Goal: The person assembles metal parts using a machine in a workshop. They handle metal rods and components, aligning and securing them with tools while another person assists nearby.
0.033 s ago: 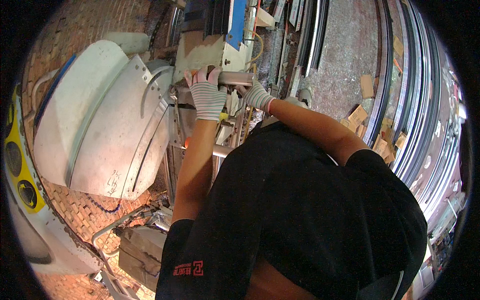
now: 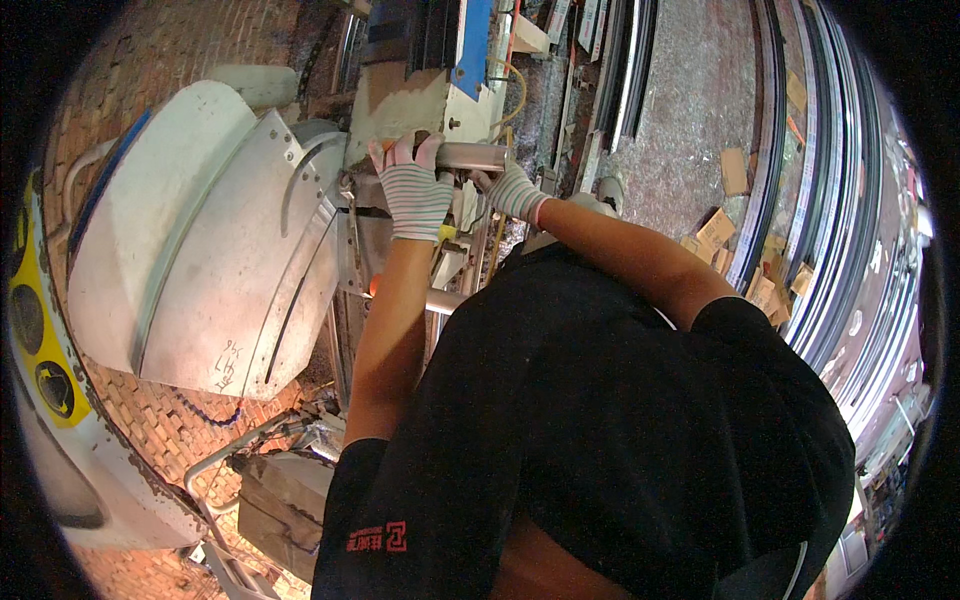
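Head camera, nearest first: a black shirt fills the space from 4 to 7 o'clock, with two bare forearms reaching up from it. Both hands wear striped gloves. At 11 o'clock the left hand has its fingers parted at the left end of a grey metal cylinder, which lies crosswise at 12 o'clock. Just past 12 the right hand has its fingertips bent near the cylinder's right end; whether either hand grips it, I cannot tell. Beyond, toward 12, are a pale machine block and an upright blue plate. Large pale panels stand at 9 o'clock. Farther off, cardboard pieces lie at 2 o'clock, with long strips past them.
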`<state>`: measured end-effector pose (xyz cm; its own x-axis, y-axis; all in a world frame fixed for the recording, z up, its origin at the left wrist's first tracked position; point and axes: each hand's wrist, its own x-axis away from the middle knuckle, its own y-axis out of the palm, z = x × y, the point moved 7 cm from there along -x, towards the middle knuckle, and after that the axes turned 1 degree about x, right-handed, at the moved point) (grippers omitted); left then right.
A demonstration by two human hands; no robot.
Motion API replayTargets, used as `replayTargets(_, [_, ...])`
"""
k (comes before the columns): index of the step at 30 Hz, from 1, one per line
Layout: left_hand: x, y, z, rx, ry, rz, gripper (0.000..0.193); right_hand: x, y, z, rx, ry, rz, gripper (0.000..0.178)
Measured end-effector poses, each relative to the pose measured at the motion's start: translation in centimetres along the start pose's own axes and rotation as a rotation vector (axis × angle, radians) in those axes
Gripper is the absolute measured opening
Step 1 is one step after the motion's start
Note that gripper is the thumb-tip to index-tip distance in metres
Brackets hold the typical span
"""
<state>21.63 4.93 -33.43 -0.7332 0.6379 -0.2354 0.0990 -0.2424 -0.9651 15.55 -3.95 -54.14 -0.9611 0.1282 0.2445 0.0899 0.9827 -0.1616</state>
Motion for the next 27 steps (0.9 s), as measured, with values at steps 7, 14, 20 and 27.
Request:
replayTargets(7, [0.0, -0.1, 0.2, -0.015, -0.010, 0.005, 0.060, -0.4, 0.0, 0.2, -0.426, 0.015, 0.090, 0.026])
replayTargets(14, [-0.1, -0.1, 0.2, 0.024, -0.002, 0.021, 0.060, 0.1, 0.3, 0.5, -0.573, 0.169, 0.046, 0.035])
replayTargets(20, [-0.1, -0.3, 0.4, 0.020, 0.048, 0.048, 0.062, 0.7, -0.4, -1.0, -0.407, 0.135, -0.007, 0.026])
replayTargets(27, [-0.2, -0.3, 0.5, 0.014, 0.034, 0.034, 0.062, 0.0, -0.4, -0.4, -0.415, -0.037, 0.149, 0.035])
